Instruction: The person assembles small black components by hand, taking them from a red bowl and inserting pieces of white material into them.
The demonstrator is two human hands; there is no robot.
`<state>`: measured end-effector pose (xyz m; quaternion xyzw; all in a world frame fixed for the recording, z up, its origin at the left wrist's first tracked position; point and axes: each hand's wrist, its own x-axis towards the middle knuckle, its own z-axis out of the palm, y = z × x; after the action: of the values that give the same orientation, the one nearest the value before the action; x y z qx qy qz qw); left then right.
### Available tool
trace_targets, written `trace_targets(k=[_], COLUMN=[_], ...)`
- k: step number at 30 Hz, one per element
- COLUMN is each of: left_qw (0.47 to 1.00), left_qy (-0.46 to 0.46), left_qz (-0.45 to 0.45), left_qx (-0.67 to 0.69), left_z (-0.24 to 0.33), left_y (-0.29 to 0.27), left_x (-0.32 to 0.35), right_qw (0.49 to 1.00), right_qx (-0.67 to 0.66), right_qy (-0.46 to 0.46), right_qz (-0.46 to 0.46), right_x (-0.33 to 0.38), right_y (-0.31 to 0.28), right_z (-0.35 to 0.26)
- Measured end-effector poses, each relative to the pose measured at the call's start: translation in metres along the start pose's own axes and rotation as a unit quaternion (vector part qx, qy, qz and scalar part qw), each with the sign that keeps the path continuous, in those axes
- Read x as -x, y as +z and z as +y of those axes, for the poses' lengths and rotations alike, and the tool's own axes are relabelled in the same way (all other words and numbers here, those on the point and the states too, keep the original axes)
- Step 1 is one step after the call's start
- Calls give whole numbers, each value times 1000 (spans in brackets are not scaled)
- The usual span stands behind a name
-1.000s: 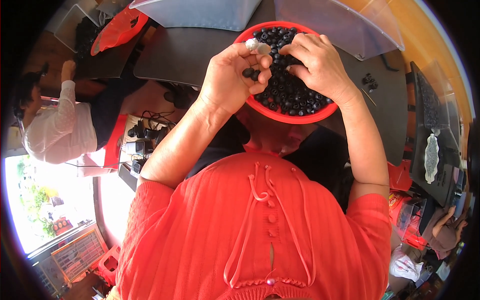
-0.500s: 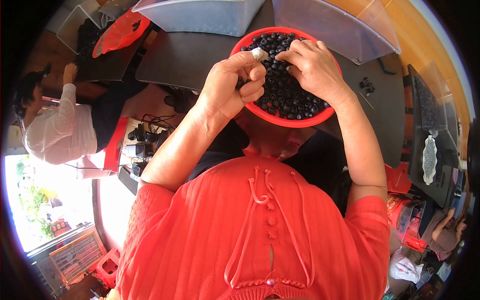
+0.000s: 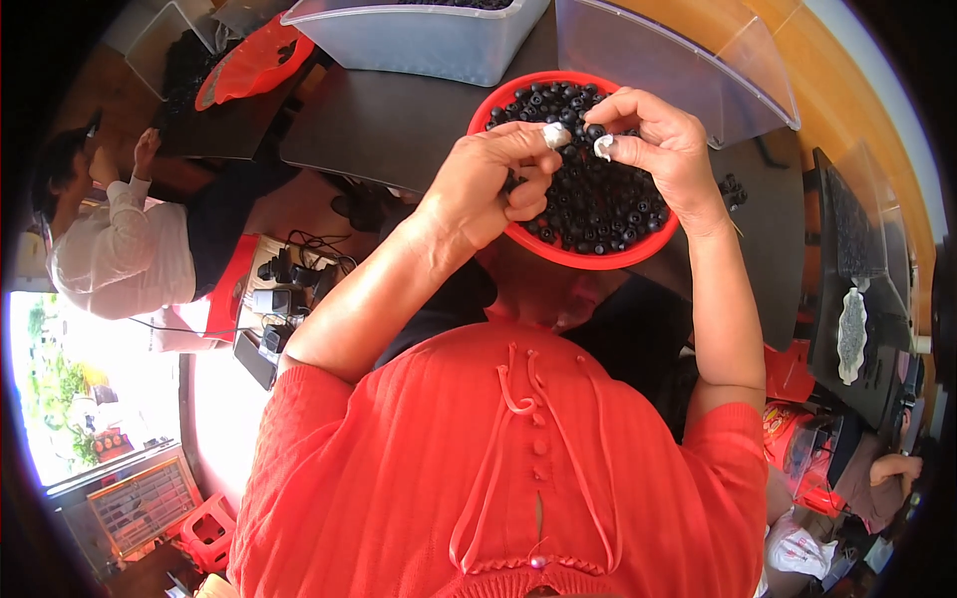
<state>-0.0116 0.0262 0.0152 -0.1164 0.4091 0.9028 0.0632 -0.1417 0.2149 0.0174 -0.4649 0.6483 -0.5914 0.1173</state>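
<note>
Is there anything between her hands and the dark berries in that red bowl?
Nothing visible. The left hand and right hand are directly over the round red plastic bowl of small dark berries, fingertips down among them.

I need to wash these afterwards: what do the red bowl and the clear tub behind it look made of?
Red bowl: probably plastic, with a thin, evenly coloured, slightly glossy rim. Clear tub: likely translucent plastic, with frosted walls and rounded moulded corners. Neither can be confirmed by sight alone.
</note>
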Motion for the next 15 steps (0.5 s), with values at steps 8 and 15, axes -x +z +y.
trace_targets(k=[8,15], left_qw=[999,998], left_qy=[30,17], left_qz=[-17,11], left_qx=[-18,-51], left_z=[-10,-11], left_y=[7,10], left_x=[-12,-12], right_qw=[999,973], right_qx=[-35,180], right_qy=[-6,-145], right_qz=[7,13], right_x=[1,0], right_y=[4,8], right_z=[-3,-7])
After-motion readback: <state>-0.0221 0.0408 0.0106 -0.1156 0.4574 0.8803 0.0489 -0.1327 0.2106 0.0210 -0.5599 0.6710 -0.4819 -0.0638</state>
